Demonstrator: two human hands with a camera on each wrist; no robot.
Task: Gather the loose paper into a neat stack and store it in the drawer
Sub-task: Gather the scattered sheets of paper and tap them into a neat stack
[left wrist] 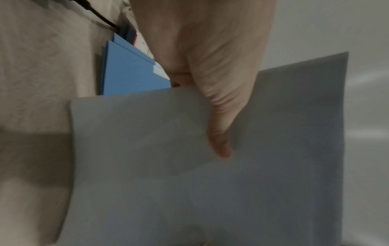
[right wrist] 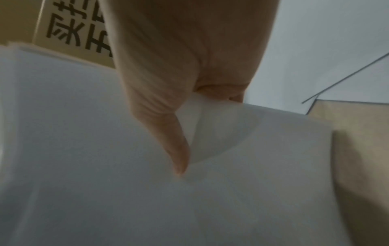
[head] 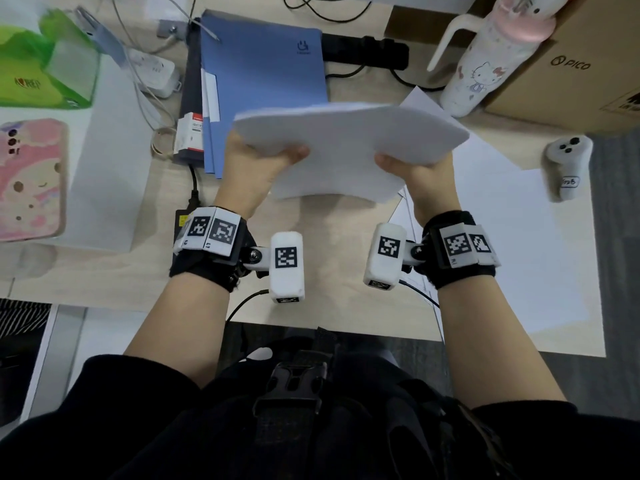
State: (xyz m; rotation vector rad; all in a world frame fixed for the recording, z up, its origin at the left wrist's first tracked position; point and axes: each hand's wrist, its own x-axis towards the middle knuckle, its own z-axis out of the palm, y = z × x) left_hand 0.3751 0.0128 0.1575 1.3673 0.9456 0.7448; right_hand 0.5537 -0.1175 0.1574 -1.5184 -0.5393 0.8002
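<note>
Both hands, left hand (head: 254, 168) and right hand (head: 424, 176), pinch the paper stack (head: 346, 147), thumbs on top, fingers seemingly beneath.

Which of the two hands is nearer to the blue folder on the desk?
Left. The left hand grips the paper stack just beside the blue folder, at its near edge. The right hand grips the stack's opposite side, farther from the folder.

Two hands, the left hand (head: 254, 168) and the right hand (head: 424, 178), share one paper stack (head: 346, 147). On the bench (head: 329, 271) lie one blue folder (head: 263, 74), one pink phone (head: 29, 178), one white bottle (head: 485, 64), one cardboard box (head: 581, 71) and one grey controller (head: 568, 164). Loose sheets (head: 512, 244) lie at the right, their number unclear.
</note>
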